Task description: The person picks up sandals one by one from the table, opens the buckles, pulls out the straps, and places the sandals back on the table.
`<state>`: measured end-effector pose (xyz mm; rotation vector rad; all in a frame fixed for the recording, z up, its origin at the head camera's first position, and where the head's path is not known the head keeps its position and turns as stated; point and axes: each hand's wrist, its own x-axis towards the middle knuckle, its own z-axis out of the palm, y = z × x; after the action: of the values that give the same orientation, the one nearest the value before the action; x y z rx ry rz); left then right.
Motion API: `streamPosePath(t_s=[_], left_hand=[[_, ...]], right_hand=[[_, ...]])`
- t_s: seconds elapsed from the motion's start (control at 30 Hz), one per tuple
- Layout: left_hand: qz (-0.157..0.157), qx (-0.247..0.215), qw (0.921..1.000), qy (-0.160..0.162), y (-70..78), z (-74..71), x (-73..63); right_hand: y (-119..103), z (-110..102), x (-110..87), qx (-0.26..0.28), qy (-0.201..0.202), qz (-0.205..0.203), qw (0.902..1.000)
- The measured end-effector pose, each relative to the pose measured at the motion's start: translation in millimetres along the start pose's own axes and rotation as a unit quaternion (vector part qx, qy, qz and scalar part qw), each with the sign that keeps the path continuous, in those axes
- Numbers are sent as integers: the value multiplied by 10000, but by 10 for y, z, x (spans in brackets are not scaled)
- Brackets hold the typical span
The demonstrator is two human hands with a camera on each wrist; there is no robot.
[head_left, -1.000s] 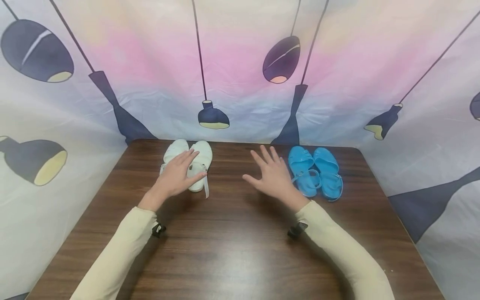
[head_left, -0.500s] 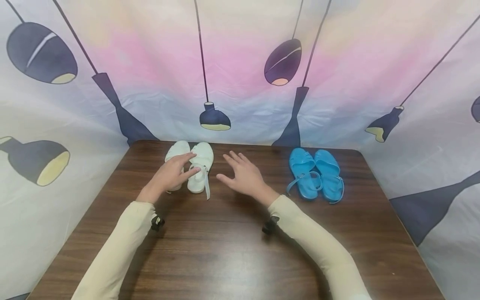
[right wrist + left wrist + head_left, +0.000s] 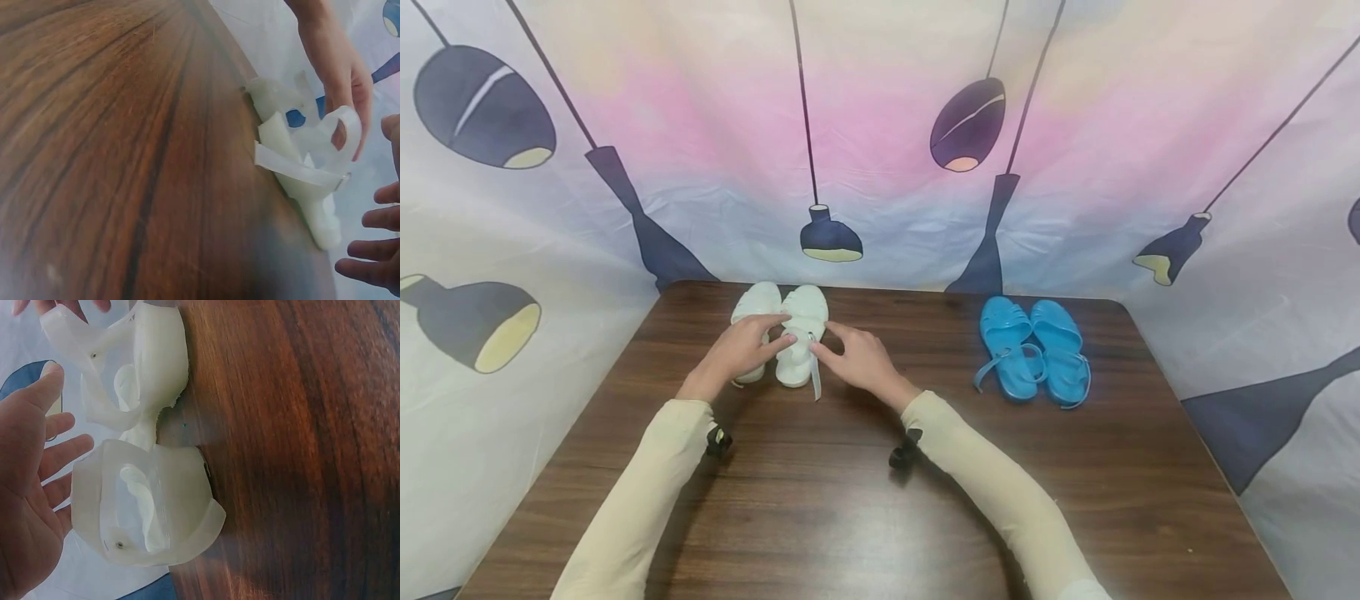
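Two white sandals with loose ankle straps stand side by side at the back left of the table: the left sandal (image 3: pixel 758 297) and the right sandal (image 3: pixel 807 302). My left hand (image 3: pixel 734 350) is over the left sandal and hides part of it, its fingertips reaching the right sandal in the head view. From the other side my right hand (image 3: pixel 861 360) comes up to the right sandal, thumb and fingers spread around its strap. In the right wrist view the fingers (image 3: pixel 375 250) stand apart beside the sandal. Neither hand grips anything.
A pair of blue sandals, the left one (image 3: pixel 1003 321) and the right one (image 3: pixel 1057 325), stands at the back right of the brown wooden table (image 3: pixel 820 500). Behind the table's back edge hangs a backdrop cloth (image 3: pixel 887 150) printed with lamps.
My right hand has moved left, from beside the blue sandals to the right white sandal. My left hand has shifted only slightly over the white pair, its fingers drawing a little closer together.
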<state>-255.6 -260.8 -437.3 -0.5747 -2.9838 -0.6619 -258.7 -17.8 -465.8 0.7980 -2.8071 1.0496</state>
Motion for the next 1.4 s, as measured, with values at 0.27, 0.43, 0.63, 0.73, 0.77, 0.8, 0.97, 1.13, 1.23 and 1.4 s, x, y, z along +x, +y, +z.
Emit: streamPosePath(t_s=[0.27,0.43,0.63,0.73,0.77,0.8,0.97,1.13,1.23,1.4], left_hand=[[-141,274,9992,-255,42,46,45],[-75,437,9988,-212,48,60,71],[-20,520,9986,-106,30,71,91],[37,589,9982,-49,25,84,95],[50,607,9981,-36,23,88,96],[64,624,9980,-24,23,91,96],[111,676,9976,17,25,103,98],[183,699,9973,117,36,103,109],[312,709,9967,226,37,102,122],[515,736,9952,399,37,95,136]], right_hand=[[-3,134,61,263,-224,257,9991],[-14,151,82,390,-265,381,9982],[-50,158,114,566,-391,509,9963],[-70,177,135,712,-392,585,9950],[-74,185,142,760,-371,615,9945],[-77,194,148,786,-345,651,9942],[-67,247,169,859,-242,854,9923],[-59,278,185,881,-290,1062,9900],[-66,279,198,947,-303,1149,9884],[-71,288,222,1008,-202,1067,9890]])
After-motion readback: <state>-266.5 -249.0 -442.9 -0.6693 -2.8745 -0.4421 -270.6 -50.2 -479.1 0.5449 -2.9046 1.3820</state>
